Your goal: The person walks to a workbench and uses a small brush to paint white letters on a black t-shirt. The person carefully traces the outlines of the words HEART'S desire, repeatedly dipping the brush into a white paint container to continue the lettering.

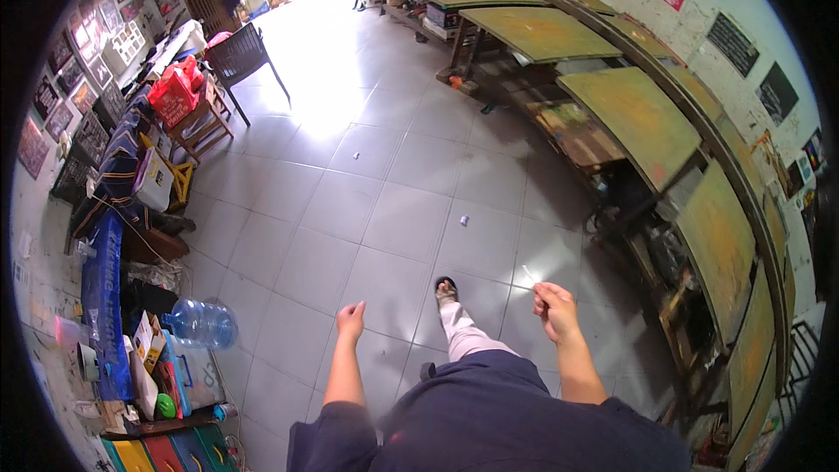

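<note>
My right hand is held out over the tiled floor, fingers pinched on a thin white stick-like piece that sticks up past the fingertips; its exact kind is too small to tell. In front of my body on the other side, my left hand is loosely closed, and nothing shows in it. Between the two hands, a foot in a dark sandal is stepping on the floor. Farther ahead on the tiles lies a small whitish-purple piece, with a smaller white scrap beyond it.
Along the right runs a row of worn greenish-yellow tables with a long rail. At left stand a dark chair, a red bag, a blue water jug and a cluttered bin. Bright light falls from the far doorway.
</note>
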The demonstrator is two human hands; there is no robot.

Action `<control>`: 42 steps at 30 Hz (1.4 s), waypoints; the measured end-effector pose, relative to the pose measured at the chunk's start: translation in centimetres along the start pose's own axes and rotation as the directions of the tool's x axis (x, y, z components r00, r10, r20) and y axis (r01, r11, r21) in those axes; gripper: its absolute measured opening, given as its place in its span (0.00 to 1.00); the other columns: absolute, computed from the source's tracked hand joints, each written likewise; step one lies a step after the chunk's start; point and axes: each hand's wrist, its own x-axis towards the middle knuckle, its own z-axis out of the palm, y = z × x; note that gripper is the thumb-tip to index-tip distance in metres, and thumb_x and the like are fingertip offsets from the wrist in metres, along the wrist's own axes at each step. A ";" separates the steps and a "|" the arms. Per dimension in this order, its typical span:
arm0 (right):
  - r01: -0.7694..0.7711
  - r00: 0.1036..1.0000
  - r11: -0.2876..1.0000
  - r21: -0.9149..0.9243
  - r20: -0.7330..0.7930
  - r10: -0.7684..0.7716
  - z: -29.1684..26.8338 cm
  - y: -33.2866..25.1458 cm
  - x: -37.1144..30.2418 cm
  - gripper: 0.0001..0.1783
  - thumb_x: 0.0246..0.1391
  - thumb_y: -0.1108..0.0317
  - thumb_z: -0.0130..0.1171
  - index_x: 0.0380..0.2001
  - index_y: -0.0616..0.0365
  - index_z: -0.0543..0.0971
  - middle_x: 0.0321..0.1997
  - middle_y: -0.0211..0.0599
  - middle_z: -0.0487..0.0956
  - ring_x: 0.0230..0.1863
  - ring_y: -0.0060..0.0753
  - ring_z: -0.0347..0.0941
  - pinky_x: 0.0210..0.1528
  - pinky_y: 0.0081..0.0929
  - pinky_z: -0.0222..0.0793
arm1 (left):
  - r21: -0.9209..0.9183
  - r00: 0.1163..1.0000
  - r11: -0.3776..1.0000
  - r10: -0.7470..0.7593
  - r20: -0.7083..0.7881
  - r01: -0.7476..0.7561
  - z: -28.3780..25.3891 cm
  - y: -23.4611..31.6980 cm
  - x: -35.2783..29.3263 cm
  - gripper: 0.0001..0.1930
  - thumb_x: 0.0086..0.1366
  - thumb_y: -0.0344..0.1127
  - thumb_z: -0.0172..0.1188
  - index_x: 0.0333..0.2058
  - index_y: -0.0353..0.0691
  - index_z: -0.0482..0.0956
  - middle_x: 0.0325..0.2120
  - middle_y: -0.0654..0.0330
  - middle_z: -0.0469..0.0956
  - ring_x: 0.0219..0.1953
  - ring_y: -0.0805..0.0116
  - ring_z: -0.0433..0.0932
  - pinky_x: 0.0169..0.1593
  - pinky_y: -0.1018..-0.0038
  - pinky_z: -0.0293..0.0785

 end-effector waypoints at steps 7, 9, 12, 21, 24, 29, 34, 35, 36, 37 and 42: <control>0.037 0.999 0.999 0.039 -0.007 -0.036 7.0 -5.0 19.2 0.07 0.54 0.69 0.52 0.30 0.63 0.73 0.19 0.26 0.69 0.20 0.17 0.60 0.22 0.15 0.56 | 0.261 0.966 0.943 -0.239 0.097 0.207 1.0 5.2 9.7 0.25 0.52 0.51 0.61 0.36 0.29 0.77 0.35 0.46 0.78 0.40 0.56 0.76 0.43 0.66 0.70; 0.024 0.993 1.000 -0.020 0.117 -0.021 12.6 -7.6 24.7 0.07 0.54 0.69 0.52 0.30 0.63 0.74 0.19 0.26 0.69 0.20 0.17 0.61 0.22 0.15 0.56 | 0.266 0.879 0.853 -0.475 0.042 0.449 -0.8 -2.7 11.3 0.31 0.51 0.51 0.62 0.41 0.24 0.73 0.42 0.42 0.74 0.46 0.51 0.73 0.48 0.64 0.68; 0.028 0.968 0.998 -0.060 0.251 -0.012 20.7 -9.5 32.1 0.07 0.54 0.69 0.53 0.29 0.63 0.74 0.20 0.26 0.69 0.20 0.17 0.60 0.22 0.15 0.55 | 0.013 0.654 0.654 -0.755 -0.057 0.756 -3.9 -9.1 9.9 0.34 0.51 0.52 0.62 0.44 0.22 0.69 0.44 0.40 0.72 0.48 0.50 0.71 0.50 0.62 0.66; -0.013 0.884 0.980 -0.198 0.456 0.104 39.8 -9.9 53.3 0.07 0.53 0.69 0.53 0.28 0.62 0.74 0.20 0.25 0.68 0.20 0.18 0.59 0.22 0.17 0.55 | 0.146 0.420 0.418 -0.908 0.020 0.897 -3.0 -5.5 18.3 0.27 0.56 0.51 0.54 0.43 0.30 0.71 0.36 0.50 0.77 0.36 0.61 0.76 0.42 0.66 0.70; -0.089 0.900 0.961 -0.262 0.392 0.190 44.6 -11.0 58.7 0.07 0.54 0.68 0.52 0.27 0.61 0.73 0.19 0.28 0.69 0.19 0.20 0.62 0.22 0.19 0.58 | 0.095 0.420 0.417 -0.907 -0.016 0.904 -5.1 -2.5 29.0 0.26 0.55 0.50 0.56 0.42 0.31 0.73 0.33 0.51 0.77 0.30 0.63 0.76 0.37 0.67 0.70; -0.101 0.974 0.984 -0.149 0.186 0.128 49.5 -12.5 69.9 0.06 0.53 0.69 0.53 0.26 0.60 0.73 0.17 0.27 0.69 0.16 0.19 0.61 0.19 0.17 0.59 | -0.014 0.665 0.680 -0.720 -0.197 0.733 -10.1 6.3 55.1 0.22 0.53 0.48 0.60 0.37 0.32 0.75 0.25 0.54 0.77 0.22 0.67 0.74 0.30 0.69 0.70; -0.097 0.991 0.994 -0.058 0.091 0.102 54.2 -14.6 81.4 0.05 0.52 0.70 0.54 0.27 0.61 0.74 0.17 0.26 0.69 0.16 0.17 0.59 0.18 0.15 0.56 | -0.094 0.922 0.952 -0.305 -0.239 0.290 -13.3 24.4 78.9 0.17 0.53 0.45 0.62 0.25 0.33 0.77 0.17 0.62 0.74 0.18 0.73 0.68 0.24 0.73 0.66; -0.080 0.993 0.995 -0.052 0.082 0.084 55.0 -15.2 84.2 0.05 0.52 0.70 0.55 0.27 0.61 0.74 0.17 0.26 0.68 0.16 0.17 0.59 0.18 0.15 0.56 | -0.113 0.936 0.963 -0.267 -0.231 0.246 -13.2 28.0 81.8 0.16 0.53 0.45 0.62 0.24 0.34 0.77 0.17 0.63 0.74 0.18 0.74 0.68 0.23 0.73 0.66; -0.067 0.995 0.997 -0.048 0.068 0.070 55.9 -15.9 86.8 0.05 0.52 0.70 0.55 0.27 0.61 0.74 0.17 0.26 0.68 0.16 0.17 0.59 0.18 0.15 0.56 | -0.131 0.947 0.969 -0.233 -0.221 0.208 -13.1 31.1 84.4 0.16 0.53 0.44 0.63 0.24 0.35 0.78 0.17 0.63 0.74 0.18 0.74 0.68 0.22 0.73 0.65; -0.058 0.996 0.998 -0.017 0.063 0.059 56.9 -16.7 89.6 0.06 0.52 0.70 0.55 0.27 0.63 0.74 0.17 0.26 0.67 0.17 0.17 0.59 0.19 0.16 0.55 | -0.150 0.957 0.974 -0.198 -0.210 0.169 -13.0 33.4 87.0 0.15 0.53 0.44 0.63 0.23 0.35 0.78 0.17 0.64 0.74 0.17 0.75 0.67 0.21 0.74 0.65; 0.027 0.972 0.995 -0.093 0.235 -0.004 66.7 -22.5 101.9 0.08 0.52 0.69 0.55 0.28 0.65 0.75 0.19 0.26 0.68 0.19 0.17 0.60 0.21 0.16 0.55 | 0.322 0.930 0.883 -0.367 0.019 0.342 -12.7 30.0 94.2 0.20 0.56 0.50 0.56 0.30 0.34 0.75 0.22 0.59 0.74 0.22 0.68 0.68 0.28 0.71 0.63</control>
